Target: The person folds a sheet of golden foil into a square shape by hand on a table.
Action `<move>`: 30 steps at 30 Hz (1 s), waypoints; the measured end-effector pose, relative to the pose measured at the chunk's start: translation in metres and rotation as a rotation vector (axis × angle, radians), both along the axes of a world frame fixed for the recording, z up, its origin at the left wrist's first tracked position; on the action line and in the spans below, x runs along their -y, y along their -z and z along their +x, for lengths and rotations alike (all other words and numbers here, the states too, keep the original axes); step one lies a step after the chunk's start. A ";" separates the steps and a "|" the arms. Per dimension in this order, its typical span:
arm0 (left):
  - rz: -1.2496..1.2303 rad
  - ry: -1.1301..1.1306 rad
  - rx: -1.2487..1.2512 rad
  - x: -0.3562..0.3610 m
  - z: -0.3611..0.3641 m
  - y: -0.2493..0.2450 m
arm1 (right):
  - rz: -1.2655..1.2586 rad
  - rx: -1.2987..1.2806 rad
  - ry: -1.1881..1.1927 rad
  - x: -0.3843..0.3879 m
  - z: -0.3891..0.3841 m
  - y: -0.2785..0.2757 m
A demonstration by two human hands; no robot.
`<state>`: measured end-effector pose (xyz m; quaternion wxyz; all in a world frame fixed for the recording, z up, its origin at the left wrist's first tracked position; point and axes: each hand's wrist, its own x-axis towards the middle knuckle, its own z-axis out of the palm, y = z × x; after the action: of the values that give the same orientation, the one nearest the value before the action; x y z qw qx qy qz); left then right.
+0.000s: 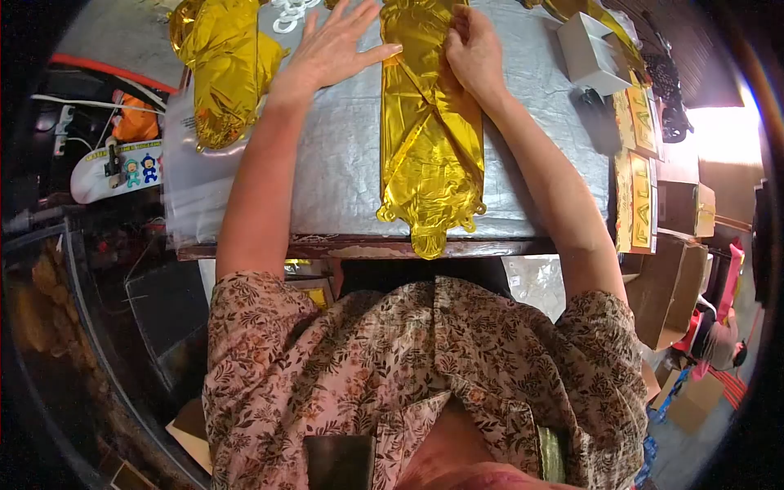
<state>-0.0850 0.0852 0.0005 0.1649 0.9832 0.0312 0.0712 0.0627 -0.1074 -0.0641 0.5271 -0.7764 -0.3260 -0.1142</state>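
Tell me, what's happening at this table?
A person has a flat gold balloon laid out on a grey table. The left hand presses flat at its left edge; the right hand pinches its right edge near the top. More crumpled gold foil lies at far left, a small box at right.

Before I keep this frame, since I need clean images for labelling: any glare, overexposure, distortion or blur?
Head view: strong fisheye bending, with dark vignetted corners; a blown-out white patch at the right edge; bright glints on the creased gold foil balloon; the grey table cover is evenly lit; the centre looks sharp, with no motion blur.
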 end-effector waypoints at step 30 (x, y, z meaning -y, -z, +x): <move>0.036 -0.186 0.245 0.011 0.011 0.049 | -0.086 0.232 -0.061 0.010 -0.002 -0.006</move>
<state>-0.0742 0.0739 -0.0482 0.1427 0.9628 0.1004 0.2062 0.0607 -0.1170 -0.0585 0.4553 -0.7695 -0.4129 -0.1734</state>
